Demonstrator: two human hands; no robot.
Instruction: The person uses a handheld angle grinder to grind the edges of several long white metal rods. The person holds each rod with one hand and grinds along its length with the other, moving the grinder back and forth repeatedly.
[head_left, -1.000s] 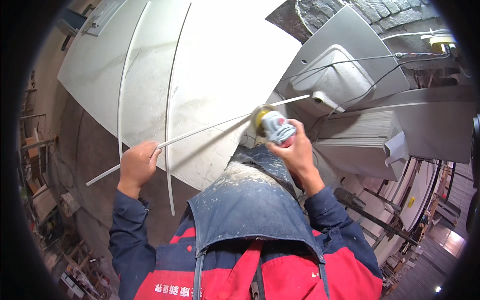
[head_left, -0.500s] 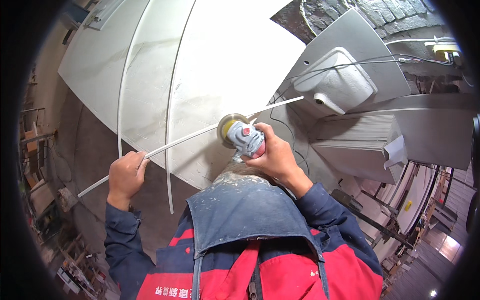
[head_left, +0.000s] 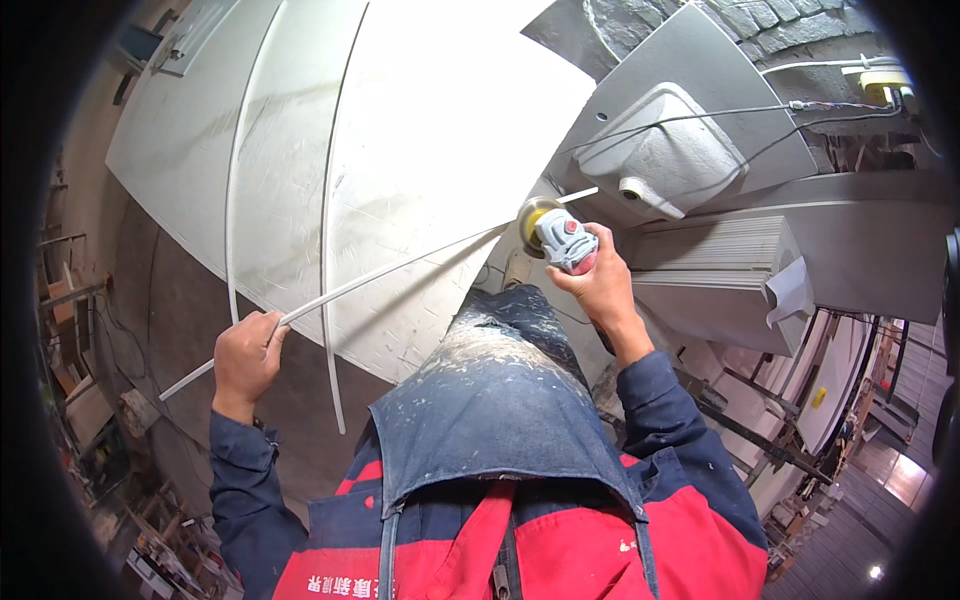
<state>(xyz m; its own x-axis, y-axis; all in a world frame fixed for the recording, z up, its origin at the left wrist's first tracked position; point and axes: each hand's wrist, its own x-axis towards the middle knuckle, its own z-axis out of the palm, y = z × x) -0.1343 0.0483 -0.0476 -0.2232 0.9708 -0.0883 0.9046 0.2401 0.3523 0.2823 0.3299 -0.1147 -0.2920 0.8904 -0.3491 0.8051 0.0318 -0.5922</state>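
My left hand (head_left: 247, 362) is closed round a long thin white strip (head_left: 390, 267) near its lower left end. The strip slants up to the right across a large white panel (head_left: 410, 130). In my right hand (head_left: 606, 290) is a small grey angle grinder (head_left: 567, 240) with a round disc (head_left: 538, 224). The disc lies over the strip near its far right end, which sticks out beyond it; whether they touch I cannot tell. Two more white strips, a left one (head_left: 236, 160) and a right one (head_left: 327, 210), lie across the panel and overhang its near edge.
At the upper right a grey slab carries an upturned white basin (head_left: 660, 145). Dark cables (head_left: 730, 115) run across it to a yellow socket block (head_left: 884, 82). A stack of pale panels (head_left: 710, 260) stands on the right. Cluttered shelving (head_left: 80, 350) lines the left side.
My right hand has moved the grinder to the right along the strip, toward its far end. My left hand keeps its grip, almost unmoved. The view has shifted slightly.
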